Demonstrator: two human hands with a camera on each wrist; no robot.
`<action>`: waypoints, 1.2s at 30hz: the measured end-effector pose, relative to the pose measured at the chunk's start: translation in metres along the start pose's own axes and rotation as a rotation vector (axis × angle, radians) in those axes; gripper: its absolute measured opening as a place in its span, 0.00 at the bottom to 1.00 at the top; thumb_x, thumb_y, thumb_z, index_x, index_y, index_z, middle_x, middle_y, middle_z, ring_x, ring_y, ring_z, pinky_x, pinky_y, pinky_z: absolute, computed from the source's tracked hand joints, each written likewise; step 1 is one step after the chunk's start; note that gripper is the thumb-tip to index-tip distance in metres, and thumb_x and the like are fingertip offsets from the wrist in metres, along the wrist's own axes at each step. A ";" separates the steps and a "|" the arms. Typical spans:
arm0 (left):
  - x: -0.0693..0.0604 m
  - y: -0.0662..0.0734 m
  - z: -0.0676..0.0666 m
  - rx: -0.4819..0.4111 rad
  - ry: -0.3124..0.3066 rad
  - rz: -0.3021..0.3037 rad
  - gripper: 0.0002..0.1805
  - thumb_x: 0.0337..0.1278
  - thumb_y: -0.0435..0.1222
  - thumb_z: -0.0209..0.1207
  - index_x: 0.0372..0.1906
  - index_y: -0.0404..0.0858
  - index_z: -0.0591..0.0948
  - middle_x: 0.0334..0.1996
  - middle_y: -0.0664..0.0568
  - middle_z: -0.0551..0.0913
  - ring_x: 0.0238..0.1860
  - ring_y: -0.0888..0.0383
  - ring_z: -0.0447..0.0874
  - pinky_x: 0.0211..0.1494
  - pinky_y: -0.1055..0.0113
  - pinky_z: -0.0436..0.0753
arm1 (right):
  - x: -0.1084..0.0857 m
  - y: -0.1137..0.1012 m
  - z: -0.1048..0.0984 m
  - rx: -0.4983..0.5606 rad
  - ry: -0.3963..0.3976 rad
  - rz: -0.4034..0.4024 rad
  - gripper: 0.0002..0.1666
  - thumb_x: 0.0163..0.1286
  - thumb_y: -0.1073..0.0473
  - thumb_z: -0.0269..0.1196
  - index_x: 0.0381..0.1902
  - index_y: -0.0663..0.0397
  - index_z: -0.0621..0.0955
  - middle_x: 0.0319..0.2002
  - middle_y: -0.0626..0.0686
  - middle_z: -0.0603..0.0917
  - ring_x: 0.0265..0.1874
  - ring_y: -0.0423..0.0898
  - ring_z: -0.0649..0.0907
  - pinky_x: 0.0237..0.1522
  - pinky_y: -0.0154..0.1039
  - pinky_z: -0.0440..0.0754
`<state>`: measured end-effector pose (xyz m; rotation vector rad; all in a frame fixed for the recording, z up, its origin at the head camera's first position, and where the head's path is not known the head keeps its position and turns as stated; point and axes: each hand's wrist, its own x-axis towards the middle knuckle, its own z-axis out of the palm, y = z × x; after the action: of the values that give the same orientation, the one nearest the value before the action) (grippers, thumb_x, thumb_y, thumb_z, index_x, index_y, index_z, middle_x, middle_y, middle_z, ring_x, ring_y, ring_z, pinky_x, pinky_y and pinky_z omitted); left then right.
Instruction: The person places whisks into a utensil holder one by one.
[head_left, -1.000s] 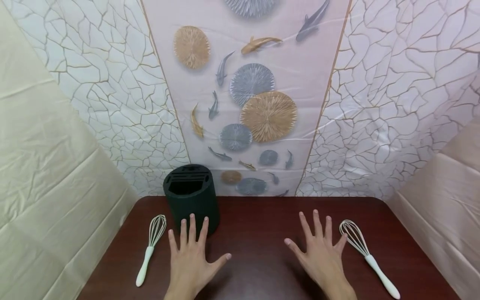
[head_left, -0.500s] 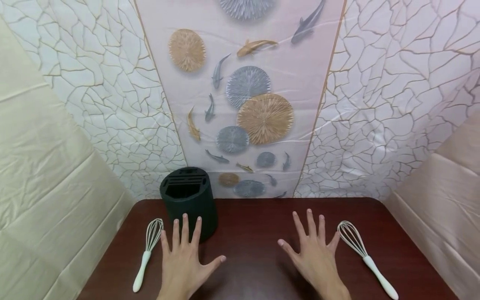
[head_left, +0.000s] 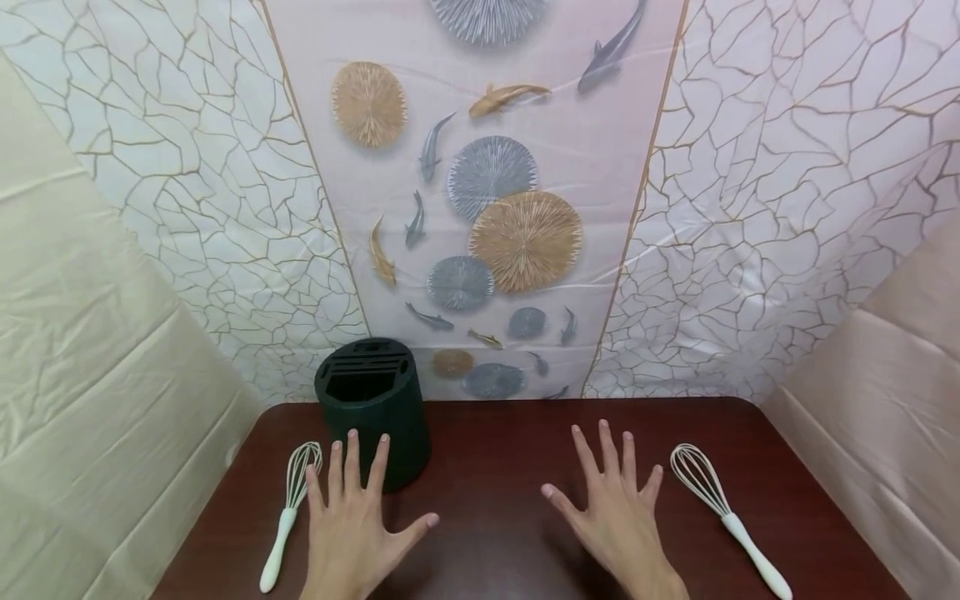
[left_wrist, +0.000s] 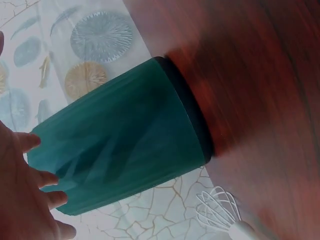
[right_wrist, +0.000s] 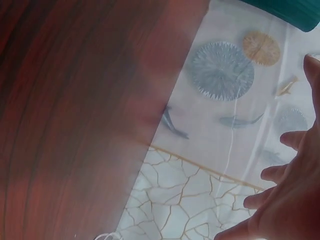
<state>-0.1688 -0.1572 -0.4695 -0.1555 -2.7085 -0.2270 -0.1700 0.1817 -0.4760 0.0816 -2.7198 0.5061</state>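
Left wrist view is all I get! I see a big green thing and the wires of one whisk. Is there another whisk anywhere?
Observer: Yes, a second whisk lies on the table, to the right of the right hand.
Operator: Cool! Is that hand holding anything?
Observer: No, its fingers are spread and it holds nothing.
Operator: What's on top of the green thing?
Observer: The head view shows the green container has a wide opening and narrower slots in its top.

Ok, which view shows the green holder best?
The head view: the green holder shows its slotted top, though the left hand partly hides its side. Left wrist shows its side close up, no slots; right wrist, just a piece at the top edge.
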 end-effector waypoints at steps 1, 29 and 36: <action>0.000 -0.001 0.000 0.002 0.001 -0.007 0.69 0.43 0.85 0.54 0.86 0.48 0.58 0.84 0.34 0.48 0.82 0.30 0.49 0.78 0.26 0.44 | 0.001 -0.001 0.000 0.004 -0.001 0.000 0.58 0.68 0.22 0.62 0.86 0.38 0.58 0.84 0.62 0.52 0.81 0.72 0.49 0.65 0.88 0.44; 0.026 -0.035 -0.020 -0.060 0.186 0.001 0.68 0.43 0.73 0.69 0.85 0.42 0.57 0.79 0.30 0.60 0.78 0.29 0.57 0.76 0.27 0.53 | 0.019 -0.058 0.013 0.070 0.037 -0.069 0.57 0.67 0.26 0.67 0.85 0.39 0.61 0.82 0.62 0.60 0.80 0.68 0.59 0.69 0.81 0.57; 0.035 -0.045 -0.025 -0.134 0.207 0.009 0.68 0.44 0.69 0.72 0.85 0.40 0.56 0.78 0.27 0.60 0.77 0.28 0.57 0.77 0.29 0.54 | 0.022 -0.057 0.012 0.072 0.004 -0.054 0.57 0.68 0.25 0.65 0.86 0.38 0.59 0.82 0.62 0.59 0.81 0.68 0.57 0.69 0.81 0.57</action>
<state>-0.1972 -0.2030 -0.4384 -0.1731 -2.4874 -0.3997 -0.1872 0.1243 -0.4591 0.1728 -2.6879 0.5873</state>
